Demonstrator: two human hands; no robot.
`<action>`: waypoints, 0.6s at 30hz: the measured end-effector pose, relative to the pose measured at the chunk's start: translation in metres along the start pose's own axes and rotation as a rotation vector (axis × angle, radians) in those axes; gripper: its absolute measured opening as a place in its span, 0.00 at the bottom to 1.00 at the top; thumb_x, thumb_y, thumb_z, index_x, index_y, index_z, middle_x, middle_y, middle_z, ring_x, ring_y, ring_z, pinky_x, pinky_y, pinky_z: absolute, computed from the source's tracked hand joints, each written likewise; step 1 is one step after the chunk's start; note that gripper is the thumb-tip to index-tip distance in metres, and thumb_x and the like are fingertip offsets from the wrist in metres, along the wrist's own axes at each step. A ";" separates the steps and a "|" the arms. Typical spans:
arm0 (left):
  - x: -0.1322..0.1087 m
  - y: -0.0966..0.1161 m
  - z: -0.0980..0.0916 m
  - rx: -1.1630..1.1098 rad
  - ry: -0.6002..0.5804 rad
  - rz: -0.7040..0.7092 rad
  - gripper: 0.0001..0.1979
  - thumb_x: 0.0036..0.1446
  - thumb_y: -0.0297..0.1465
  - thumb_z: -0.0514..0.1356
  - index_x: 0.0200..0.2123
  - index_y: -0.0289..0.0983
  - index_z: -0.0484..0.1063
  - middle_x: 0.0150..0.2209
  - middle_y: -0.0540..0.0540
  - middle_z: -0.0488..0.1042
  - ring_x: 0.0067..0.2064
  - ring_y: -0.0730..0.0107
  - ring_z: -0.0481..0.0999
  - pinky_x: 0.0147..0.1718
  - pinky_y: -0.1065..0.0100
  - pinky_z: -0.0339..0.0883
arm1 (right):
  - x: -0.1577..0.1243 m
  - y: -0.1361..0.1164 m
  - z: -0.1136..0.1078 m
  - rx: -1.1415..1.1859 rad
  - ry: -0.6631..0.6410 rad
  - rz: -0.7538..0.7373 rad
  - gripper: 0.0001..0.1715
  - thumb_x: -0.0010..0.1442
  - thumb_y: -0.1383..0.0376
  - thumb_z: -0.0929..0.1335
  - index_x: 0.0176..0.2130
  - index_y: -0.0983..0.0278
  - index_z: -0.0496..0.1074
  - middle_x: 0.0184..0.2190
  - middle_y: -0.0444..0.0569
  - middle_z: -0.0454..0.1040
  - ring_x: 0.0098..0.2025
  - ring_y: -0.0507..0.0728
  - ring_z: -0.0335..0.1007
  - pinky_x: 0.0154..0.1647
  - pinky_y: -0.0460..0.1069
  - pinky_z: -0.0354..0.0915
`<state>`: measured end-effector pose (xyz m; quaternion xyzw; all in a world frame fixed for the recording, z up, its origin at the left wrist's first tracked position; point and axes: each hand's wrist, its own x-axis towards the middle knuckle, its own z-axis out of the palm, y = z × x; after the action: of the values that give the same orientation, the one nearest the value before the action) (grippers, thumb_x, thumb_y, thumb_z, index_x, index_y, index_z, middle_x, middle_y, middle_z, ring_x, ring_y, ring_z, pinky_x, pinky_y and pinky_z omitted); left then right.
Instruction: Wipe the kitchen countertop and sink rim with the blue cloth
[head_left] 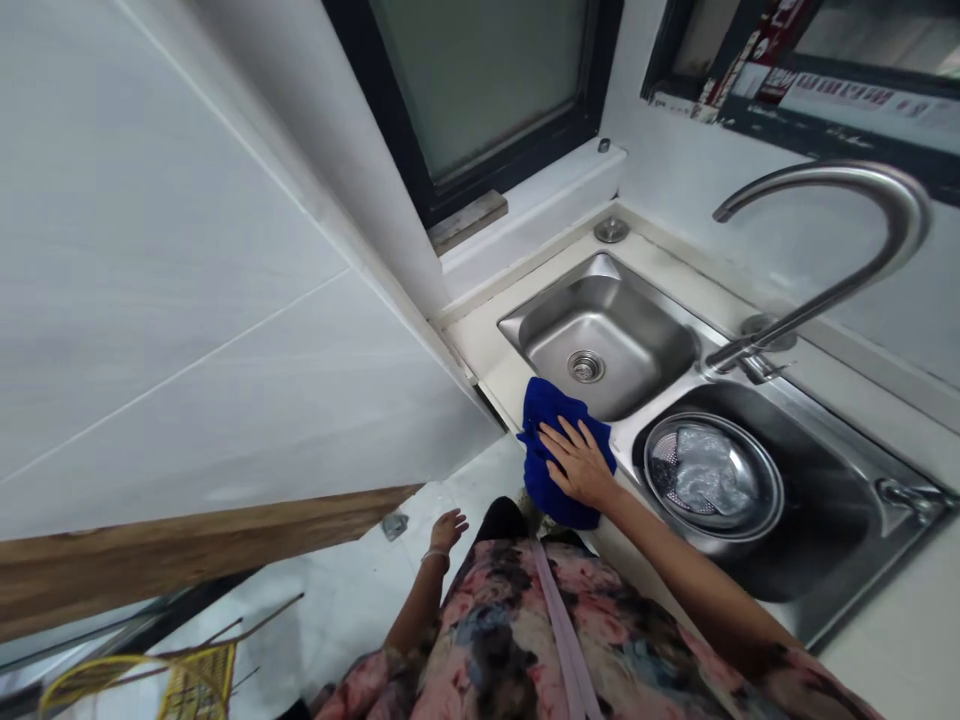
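A dark blue cloth (537, 468) lies over the front edge of the counter, beside the small sink basin (641, 340), and part of it hangs down. My right hand (581, 465) rests flat on top of this cloth, fingers spread, pressing it rather than gripping it. Away from the counter, my left hand (448, 530) hangs over the floor to the left of my body. Its fingers are loosely stretched out and nothing is in them.
A metal bowl (772, 500) with water and a perforated strainer sits in the large basin (817, 540). The curved faucet (892, 240) arches over the sink. A grey-white panel (225, 300) borders the counter's left. A yellow woven chair (199, 680) stands at lower left.
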<state>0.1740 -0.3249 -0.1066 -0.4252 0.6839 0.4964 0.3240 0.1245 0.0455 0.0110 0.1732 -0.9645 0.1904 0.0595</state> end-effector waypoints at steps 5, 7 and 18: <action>0.002 -0.006 -0.002 -0.133 0.049 -0.084 0.21 0.71 0.42 0.64 0.59 0.36 0.74 0.56 0.39 0.78 0.52 0.59 0.80 0.51 0.53 0.80 | 0.000 0.007 0.002 -0.035 -0.043 -0.020 0.34 0.74 0.63 0.61 0.75 0.61 0.65 0.76 0.49 0.64 0.80 0.67 0.50 0.80 0.68 0.45; 0.003 -0.008 -0.004 -0.182 0.061 -0.111 0.20 0.71 0.42 0.64 0.59 0.36 0.75 0.55 0.40 0.78 0.51 0.60 0.80 0.51 0.53 0.80 | 0.016 0.009 0.008 -0.041 -0.043 -0.009 0.36 0.73 0.63 0.61 0.76 0.62 0.64 0.76 0.50 0.64 0.80 0.67 0.51 0.80 0.68 0.46; 0.016 0.004 -0.039 -0.257 0.051 -0.099 0.18 0.71 0.41 0.64 0.57 0.35 0.75 0.53 0.41 0.79 0.49 0.62 0.81 0.49 0.56 0.80 | 0.239 0.022 0.050 0.017 -0.091 -0.046 0.34 0.74 0.66 0.57 0.73 0.67 0.67 0.75 0.53 0.66 0.80 0.66 0.51 0.81 0.66 0.43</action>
<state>0.1626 -0.3660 -0.1067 -0.5087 0.6010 0.5524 0.2737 -0.1087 -0.0294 0.0010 0.2042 -0.9603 0.1889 0.0185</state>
